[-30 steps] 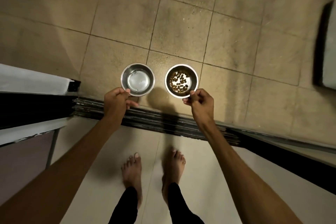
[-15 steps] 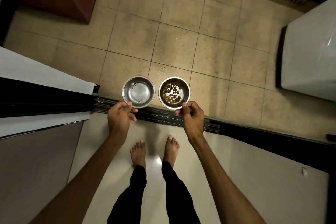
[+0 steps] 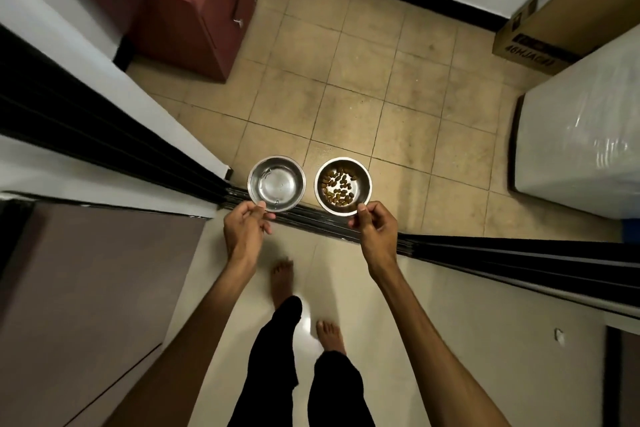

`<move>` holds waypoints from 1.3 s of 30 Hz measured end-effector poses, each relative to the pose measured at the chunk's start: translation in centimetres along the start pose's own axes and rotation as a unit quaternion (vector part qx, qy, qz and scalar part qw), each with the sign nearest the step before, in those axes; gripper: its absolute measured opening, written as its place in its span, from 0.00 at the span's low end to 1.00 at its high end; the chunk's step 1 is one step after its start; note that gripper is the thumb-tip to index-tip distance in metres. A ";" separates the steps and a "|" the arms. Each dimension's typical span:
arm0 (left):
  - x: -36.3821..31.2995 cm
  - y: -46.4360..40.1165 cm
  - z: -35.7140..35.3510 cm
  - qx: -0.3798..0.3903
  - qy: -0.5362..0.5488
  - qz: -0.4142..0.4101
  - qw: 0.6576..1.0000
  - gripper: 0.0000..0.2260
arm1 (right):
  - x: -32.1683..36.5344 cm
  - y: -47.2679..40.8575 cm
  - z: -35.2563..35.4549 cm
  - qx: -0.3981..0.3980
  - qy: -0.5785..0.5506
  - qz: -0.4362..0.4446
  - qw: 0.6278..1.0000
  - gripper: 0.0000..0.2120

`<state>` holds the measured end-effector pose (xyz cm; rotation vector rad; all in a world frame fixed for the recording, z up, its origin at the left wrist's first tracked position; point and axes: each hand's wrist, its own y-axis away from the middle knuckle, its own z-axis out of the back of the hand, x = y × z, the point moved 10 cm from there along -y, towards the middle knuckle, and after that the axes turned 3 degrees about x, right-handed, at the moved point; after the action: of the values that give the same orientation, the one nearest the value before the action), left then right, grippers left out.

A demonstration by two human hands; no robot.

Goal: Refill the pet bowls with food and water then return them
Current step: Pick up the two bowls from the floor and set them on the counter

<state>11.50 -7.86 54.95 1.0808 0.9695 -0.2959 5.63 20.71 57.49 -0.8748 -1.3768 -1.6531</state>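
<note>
Two small steel pet bowls are held side by side in the air over a black sliding-door track. The water bowl [image 3: 277,183] on the left holds clear water; my left hand [image 3: 244,229] pinches its near rim. The food bowl [image 3: 343,186] on the right holds brown kibble; my right hand [image 3: 375,232] pinches its near rim between thumb and fingers. Both bowls are level and a small gap separates them.
The black door track [image 3: 485,253] crosses the floor under the bowls. Beyond it lies beige tiled floor [image 3: 363,97]. A red cabinet [image 3: 180,7] stands far left, a cardboard box [image 3: 561,10] far right, a white plastic-wrapped appliance [image 3: 581,146] at right. My bare feet are on the near floor.
I have stepped back from the track and the view has lifted, bringing the cabinet, box and wall into sight. Both hands still hold the bowls, which stay side by side.
</note>
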 end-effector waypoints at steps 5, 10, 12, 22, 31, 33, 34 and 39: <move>-1.6 6.3 2.7 -0.039 0.004 -0.009 0.999 0.09 | 3.5 3.9 -0.2 0.051 0.018 0.028 0.998 0.10; -2.8 12.9 5.8 -0.081 0.039 -0.026 0.996 0.10 | 7.1 8.4 0.1 0.093 0.021 0.059 0.994 0.11; -3.5 15.5 7.1 -0.102 0.055 -0.033 0.993 0.10 | 8.5 9.9 -0.1 0.113 0.026 0.072 0.991 0.10; -5.7 26.7 16.2 -0.206 0.153 -0.073 0.964 0.13 | 16.0 18.3 -4.9 0.229 0.035 0.130 0.964 0.11; -5.5 34.0 26.0 -0.300 0.212 -0.085 0.926 0.13 | 19.6 27.1 -11.9 0.311 0.043 0.165 0.935 0.13; -5.0 35.0 27.9 -0.313 0.217 -0.086 0.921 0.12 | 19.7 28.7 -13.2 0.327 0.041 0.166 0.930 0.13; -4.7 35.7 29.0 -0.321 0.221 -0.085 0.917 0.12 | 19.8 29.7 -14.2 0.336 0.043 0.167 0.926 0.13; -2.4 39.1 35.0 -0.357 0.257 -0.078 0.895 0.13 | 19.6 34.7 -19.1 0.365 0.053 0.176 0.913 0.14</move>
<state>53.07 -19.30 84.98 0.3930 1.4875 0.2347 27.64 -4.12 86.69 -0.5285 -1.4937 -0.7903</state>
